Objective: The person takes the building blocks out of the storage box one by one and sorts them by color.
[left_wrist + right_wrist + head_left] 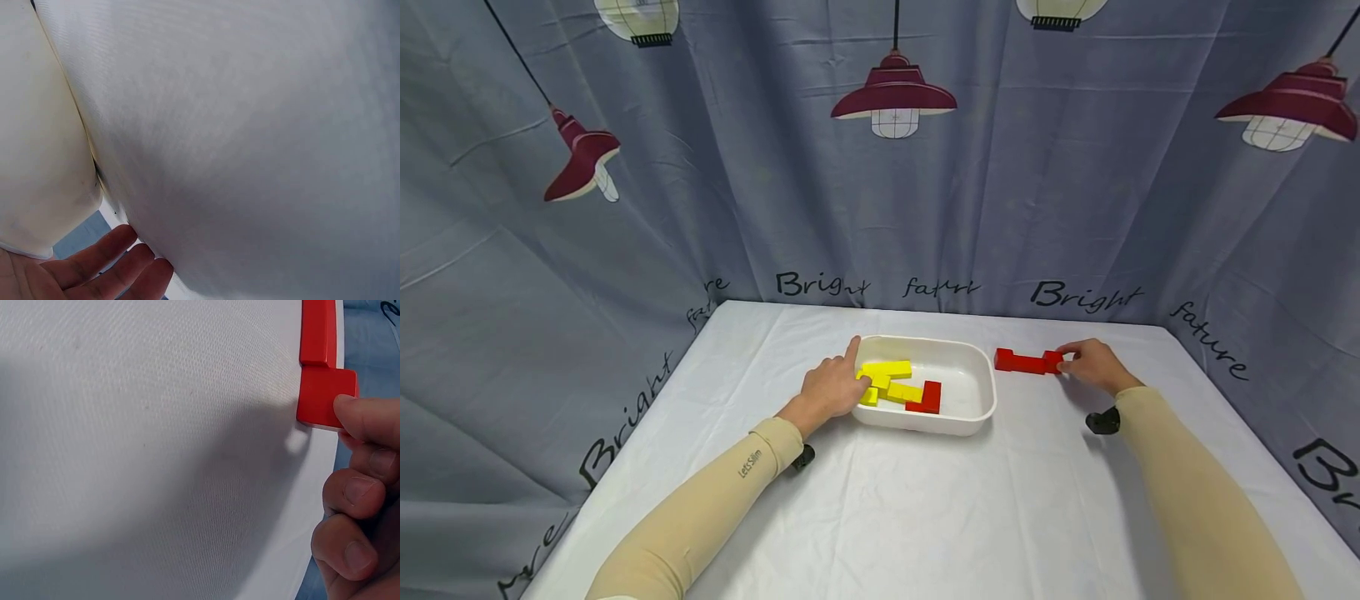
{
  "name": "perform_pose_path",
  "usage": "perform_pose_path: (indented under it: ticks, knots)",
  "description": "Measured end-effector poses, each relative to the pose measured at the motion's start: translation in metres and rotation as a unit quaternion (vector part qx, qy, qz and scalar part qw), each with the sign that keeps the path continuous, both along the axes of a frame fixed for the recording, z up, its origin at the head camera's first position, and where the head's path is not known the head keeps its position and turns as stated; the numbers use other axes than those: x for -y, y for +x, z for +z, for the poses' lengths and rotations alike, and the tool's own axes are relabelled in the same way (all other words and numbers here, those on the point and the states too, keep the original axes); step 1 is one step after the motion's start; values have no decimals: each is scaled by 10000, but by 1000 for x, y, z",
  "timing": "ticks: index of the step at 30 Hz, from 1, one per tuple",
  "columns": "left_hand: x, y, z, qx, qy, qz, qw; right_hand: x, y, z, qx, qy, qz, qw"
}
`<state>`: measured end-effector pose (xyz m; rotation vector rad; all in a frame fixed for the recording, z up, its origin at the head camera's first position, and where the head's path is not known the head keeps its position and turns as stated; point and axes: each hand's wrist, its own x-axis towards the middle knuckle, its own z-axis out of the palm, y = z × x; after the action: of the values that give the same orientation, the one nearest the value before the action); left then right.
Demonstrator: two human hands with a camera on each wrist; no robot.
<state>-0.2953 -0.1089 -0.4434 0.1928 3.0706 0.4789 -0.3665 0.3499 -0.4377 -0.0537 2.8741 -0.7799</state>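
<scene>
A white plastic tray (955,423) stands mid-table with several yellow blocks (887,369) and a red L-shaped block (932,397) inside. At its left end my left hand (829,390) holds the rim, thumb over the inside and index finger stretched along the edge. In the left wrist view the other fingers (103,250) lie outside the tray wall. To the right of the tray, a long red block (1028,364) with raised ends lies on the table. My right hand (1093,364) pinches its right end; the right wrist view shows the thumb on the red end (322,397).
A white cloth covers the table (917,508). Behind it and along both sides hangs a grey-blue curtain (760,167) printed with lamps and lettering. A dark wrist camera (1102,421) sits under the right wrist, another (805,457) under the left.
</scene>
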Motion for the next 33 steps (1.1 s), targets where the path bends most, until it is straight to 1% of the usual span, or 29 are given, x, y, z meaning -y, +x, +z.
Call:
perform_pose_path:
  ticks: [9, 14, 17, 20, 27, 33]
  knots:
    - [0, 1, -1, 0, 45, 2, 10000, 0, -2, -2, -46, 42, -39, 10000]
    - [0, 1, 0, -26, 50, -18, 10000, -3, 1, 1, -72, 97, -121, 9999]
    - [0, 0, 1, -47, 43, -25, 10000, -2, 4, 4, -114, 79, -96, 9999]
    - [0, 0, 0, -37, 37, -26, 10000, 3, 7, 7, -166, 39, -36, 9998]
    - [0, -1, -1, -42, 75, 5, 10000, 21, 9, 15, -362, -84, 347, 9987]
    - [0, -1, -1, -79, 69, -11, 9999, 40, 13, 26, -281, -148, 563, 9979]
